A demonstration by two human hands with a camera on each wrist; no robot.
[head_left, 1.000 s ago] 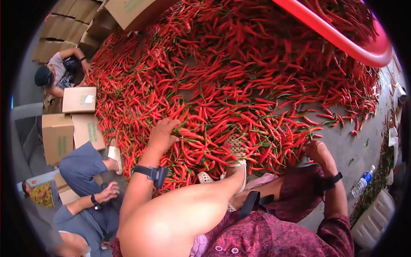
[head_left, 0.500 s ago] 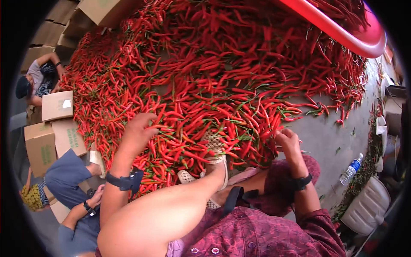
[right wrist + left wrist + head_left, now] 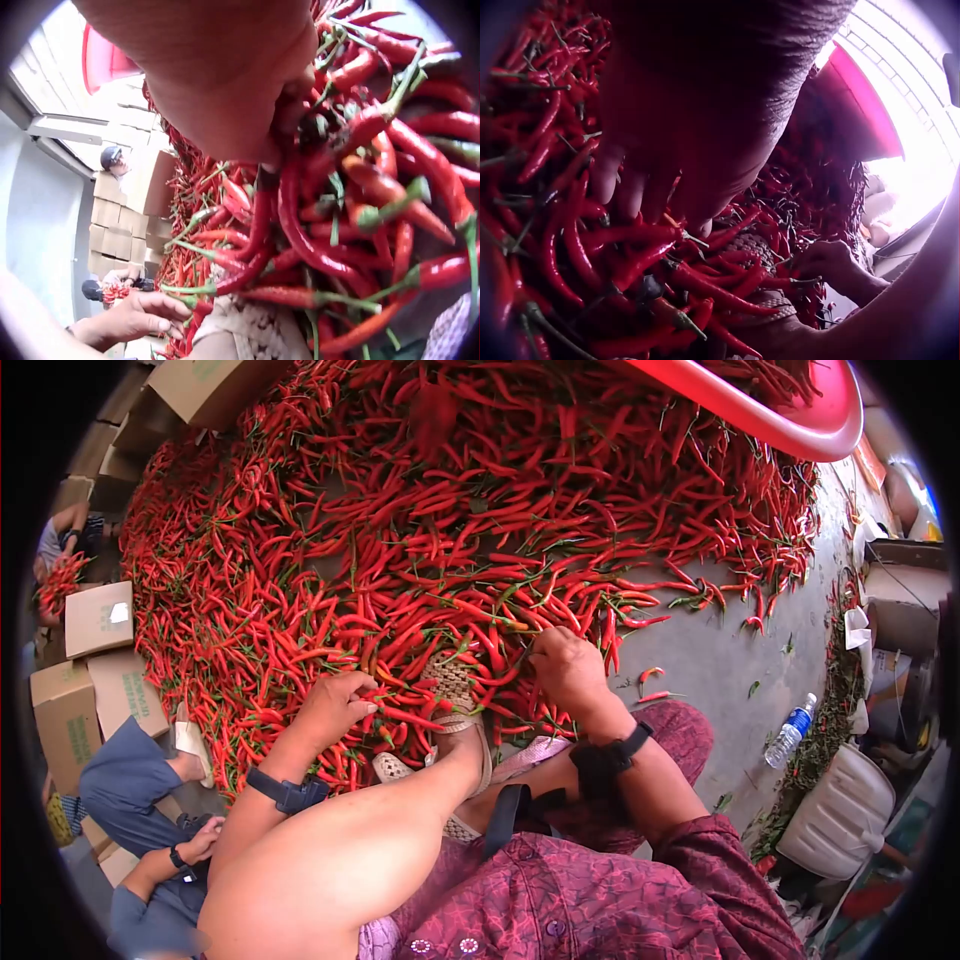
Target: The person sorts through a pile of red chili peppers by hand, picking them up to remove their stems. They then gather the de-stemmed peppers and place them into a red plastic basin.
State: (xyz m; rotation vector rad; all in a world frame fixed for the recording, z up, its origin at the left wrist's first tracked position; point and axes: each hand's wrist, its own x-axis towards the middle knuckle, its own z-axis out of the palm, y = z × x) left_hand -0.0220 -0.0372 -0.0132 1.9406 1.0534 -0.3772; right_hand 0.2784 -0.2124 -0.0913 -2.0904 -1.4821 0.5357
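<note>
In the head view my left hand [image 3: 342,705] hovers low over red chili peppers [image 3: 300,600], left of my sandalled foot [image 3: 452,685]. Its fingers [image 3: 634,187] point down, loosely bent and slightly apart, with fingertips right at the peppers in the left wrist view. On the other side of the foot, my right hand [image 3: 568,668] has its fingers curled in at the pile's near edge. The right wrist view shows thumb and fingers pinching among red chili peppers [image 3: 259,225] with green stems; the palm hides part of the grip.
A pink-red plastic tub [image 3: 790,435] with more peppers stands at the upper right. Cardboard boxes [image 3: 98,620] and a seated person's legs [image 3: 140,770] are at the left. A water bottle [image 3: 791,732] lies on the grey floor, near a white plastic container [image 3: 838,810].
The head view has swung to the right. My right hand has moved inward from the pile's right edge towards the foot, and my left hand has come lower and nearer to the foot.
</note>
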